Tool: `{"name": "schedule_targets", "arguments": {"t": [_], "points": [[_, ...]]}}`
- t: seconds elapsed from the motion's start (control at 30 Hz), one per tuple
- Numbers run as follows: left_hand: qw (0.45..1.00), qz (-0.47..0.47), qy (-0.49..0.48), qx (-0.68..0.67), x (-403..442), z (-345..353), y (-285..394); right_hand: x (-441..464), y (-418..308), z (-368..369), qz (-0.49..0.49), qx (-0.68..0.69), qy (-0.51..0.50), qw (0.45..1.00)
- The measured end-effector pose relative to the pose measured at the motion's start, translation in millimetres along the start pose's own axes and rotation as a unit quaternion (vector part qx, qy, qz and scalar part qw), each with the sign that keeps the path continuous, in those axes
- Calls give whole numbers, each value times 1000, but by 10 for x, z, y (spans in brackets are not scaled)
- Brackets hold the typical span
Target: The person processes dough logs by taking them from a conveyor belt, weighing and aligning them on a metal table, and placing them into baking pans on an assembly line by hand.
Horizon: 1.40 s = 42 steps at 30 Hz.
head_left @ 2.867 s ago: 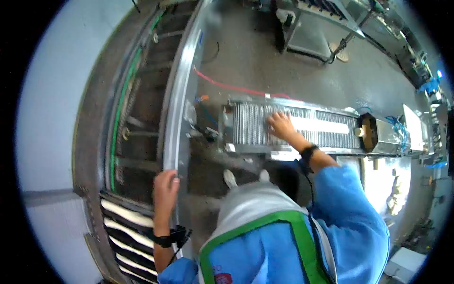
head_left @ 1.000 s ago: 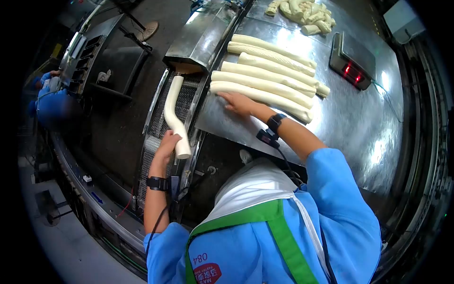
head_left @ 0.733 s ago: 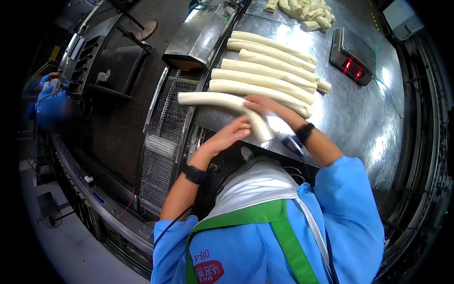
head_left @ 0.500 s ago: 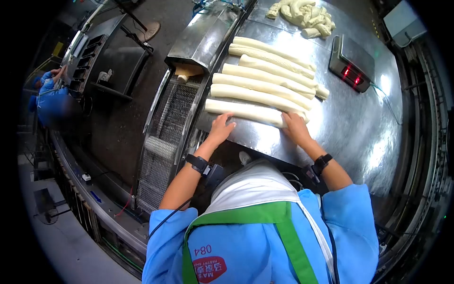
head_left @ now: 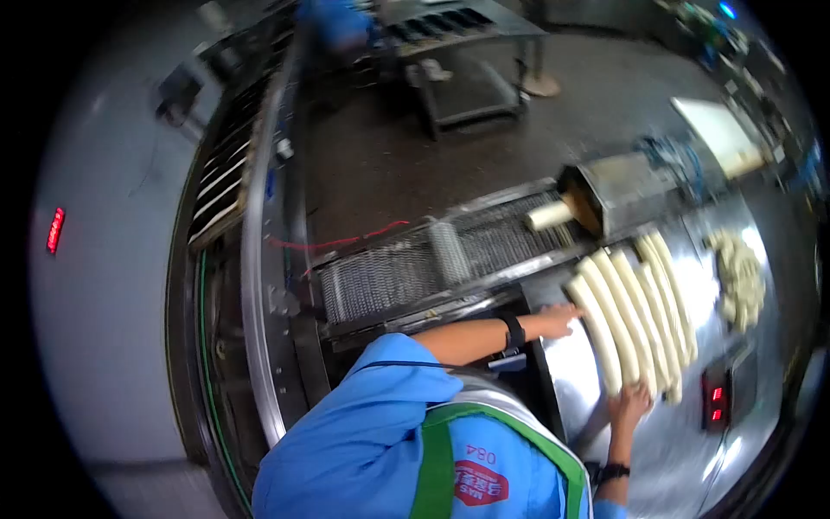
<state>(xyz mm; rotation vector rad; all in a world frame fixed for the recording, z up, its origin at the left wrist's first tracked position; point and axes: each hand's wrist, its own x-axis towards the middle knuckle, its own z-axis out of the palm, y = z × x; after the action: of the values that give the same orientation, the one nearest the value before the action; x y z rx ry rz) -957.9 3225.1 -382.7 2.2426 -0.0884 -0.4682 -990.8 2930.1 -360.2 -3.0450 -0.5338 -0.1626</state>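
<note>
Several long pale dough rolls lie side by side on the steel table (head_left: pixel 572 381). My left hand (head_left: pixel 558 321) is beside the upper part of the nearest dough roll (head_left: pixel 603 342), fingers apart and fingertips at its side. At the lower ends of the rolls is my right hand (head_left: pixel 630 401), its fingers spread and touching the nearest roll's end. On the mesh conveyor (head_left: pixel 380 281), a short length of another roll (head_left: pixel 550 215) sticks out of the metal housing (head_left: pixel 635 192). The image is somewhat blurred.
A scale (head_left: pixel 731 389) with red digits and a heap of dough pieces (head_left: pixel 737 277) are on the table. Black moulds (head_left: pixel 441 24) stand on a far table, near a person in blue (head_left: pixel 337 24). A long metal rail (head_left: pixel 255 251) runs along the left.
The view has swung toward the rail. Since the earlier frames, a roll has gone from the conveyor to the table, beside the others. Another roll sticks further out of the housing.
</note>
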Motion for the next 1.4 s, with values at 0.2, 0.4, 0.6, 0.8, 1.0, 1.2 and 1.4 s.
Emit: {"name": "schedule_targets", "arguments": {"t": [0.2,0.4,0.6,0.8,1.0,1.2,1.4], "points": [[998,-51,33,5,-57,-127,-398,42,21,-5,-34,88,-13,995],[978,-91,188,3,-279,-453,-582,291,192,260,-14,142,-51,988],[926,-148,329,109,-202,-784,-696,289,302,412,-24,137,-22,990],[899,-128,379,180,-218,-1142,-765,266,231,360,-49,104,-11,993],[891,-154,358,233,-169,-1109,-1015,235,212,320,15,131,-56,990],[886,-166,323,288,-573,-1230,-1197,272,79,210,33,111,-62,991],[892,-192,271,307,-1037,-1388,-1211,329,-6,137,41,103,-74,991]]}}
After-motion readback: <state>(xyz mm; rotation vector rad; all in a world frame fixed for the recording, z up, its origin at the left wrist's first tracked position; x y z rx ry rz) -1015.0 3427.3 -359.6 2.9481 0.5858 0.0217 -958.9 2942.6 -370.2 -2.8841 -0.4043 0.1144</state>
